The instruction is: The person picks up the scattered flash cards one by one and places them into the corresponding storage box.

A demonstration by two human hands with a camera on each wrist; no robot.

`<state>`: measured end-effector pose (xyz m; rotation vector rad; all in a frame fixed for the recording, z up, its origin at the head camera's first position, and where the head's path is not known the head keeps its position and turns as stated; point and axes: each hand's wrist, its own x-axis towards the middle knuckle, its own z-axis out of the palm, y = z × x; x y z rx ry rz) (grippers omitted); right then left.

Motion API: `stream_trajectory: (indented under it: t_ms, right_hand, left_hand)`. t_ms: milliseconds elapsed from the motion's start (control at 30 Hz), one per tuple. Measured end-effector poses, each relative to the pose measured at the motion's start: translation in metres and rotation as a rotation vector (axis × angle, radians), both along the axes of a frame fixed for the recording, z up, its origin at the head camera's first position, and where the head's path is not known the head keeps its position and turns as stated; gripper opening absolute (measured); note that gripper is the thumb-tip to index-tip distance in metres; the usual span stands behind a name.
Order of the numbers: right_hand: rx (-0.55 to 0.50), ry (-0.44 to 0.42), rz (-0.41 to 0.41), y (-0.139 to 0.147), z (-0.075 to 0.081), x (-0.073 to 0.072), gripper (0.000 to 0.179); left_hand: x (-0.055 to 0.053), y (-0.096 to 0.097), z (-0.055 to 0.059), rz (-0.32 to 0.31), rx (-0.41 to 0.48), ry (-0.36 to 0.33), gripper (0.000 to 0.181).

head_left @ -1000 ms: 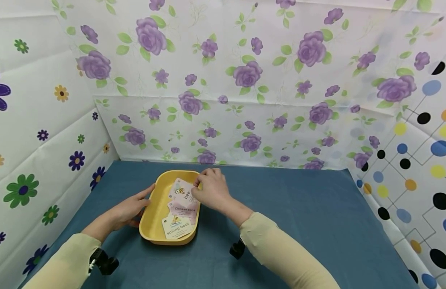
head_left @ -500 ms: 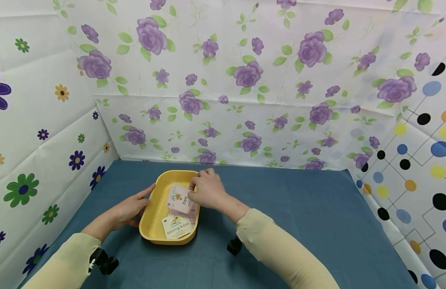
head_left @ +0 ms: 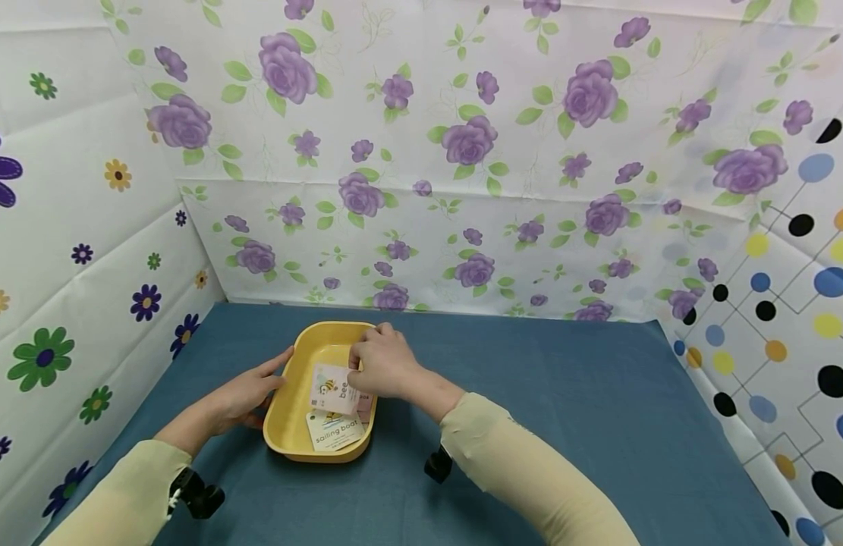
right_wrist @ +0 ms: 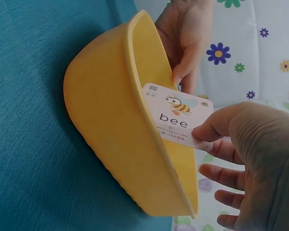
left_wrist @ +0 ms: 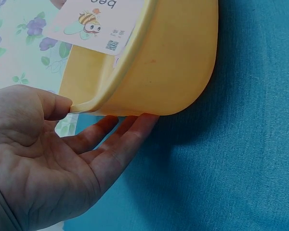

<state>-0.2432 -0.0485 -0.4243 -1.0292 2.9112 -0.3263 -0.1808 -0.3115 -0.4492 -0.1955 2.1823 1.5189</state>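
Observation:
A yellow plastic bin [head_left: 294, 396] with rounded corners stands left of centre in the head view. My left hand [head_left: 240, 398] grips its left side, thumb on the rim and fingers against the outer wall [left_wrist: 173, 67]. My right hand [head_left: 387, 365] pinches a flashcard marked "bee" [right_wrist: 176, 113] by one edge, between thumb and index finger. That card hangs tilted over the bin's opening, the other fingers of the hand loosely bent. Below it in the head view lie a "sailing boat" flashcard [head_left: 335, 432] and a pink card [head_left: 365, 408], mostly covered by the bee card.
A blue cloth [head_left: 544, 425] covers the table under the bin. Floral sheets [head_left: 462, 189] rise behind it, with a flower-print sheet [head_left: 86, 303] at the left and a dotted one [head_left: 790, 318] at the right. Black wrist cameras [head_left: 201, 497] sit on both forearms.
My right hand has brought the bee card slightly left and toward me, so it covers more of the pink card. My left hand and the bin have stayed in place.

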Motion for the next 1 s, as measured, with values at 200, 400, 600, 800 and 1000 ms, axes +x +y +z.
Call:
stream_trajectory:
  t_ms: [200, 400, 600, 800, 1000]
  right_hand:
    - [0.013, 0.016, 0.032, -0.001, -0.0036, -0.0009, 0.014]
    - [0.021, 0.019, 0.056, -0.0018, -0.0046, -0.001, 0.015]
    - [0.044, 0.017, 0.071, -0.0037, -0.004, -0.0003, 0.014]
    - [0.059, 0.022, 0.065, -0.0049, -0.0055, -0.0004, 0.016]
    - [0.077, 0.041, 0.064, -0.0055, -0.0066, 0.0002, 0.016]
  left_hand:
    - [0.0001, -0.0001, 0.0, -0.002, -0.001, 0.002, 0.065]
    - [0.0, 0.0003, 0.0011, -0.002, -0.001, 0.005, 0.065]
    - [0.0014, 0.001, 0.0017, 0.002, 0.003, 0.002, 0.065]
    - [0.0017, 0.001, 0.0016, 0.004, 0.0, 0.002, 0.065]
    - [0.0015, 0.0006, 0.0018, 0.0, 0.0, 0.003, 0.065]
